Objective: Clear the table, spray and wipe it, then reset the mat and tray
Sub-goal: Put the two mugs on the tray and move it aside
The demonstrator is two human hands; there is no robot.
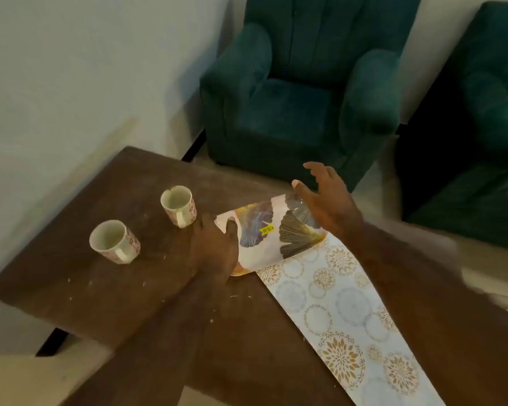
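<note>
With left hand gripping the tray at its near-left rim, bring the open right hand onto the far rim, then lift level off the mat, clear of both cups.

2 green armchairs by pale wall, dim light.

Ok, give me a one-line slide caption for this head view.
Left hand grips the leaf-patterned tray on the patterned mat; right hand open beside it; two ceramic cups remain.
</note>
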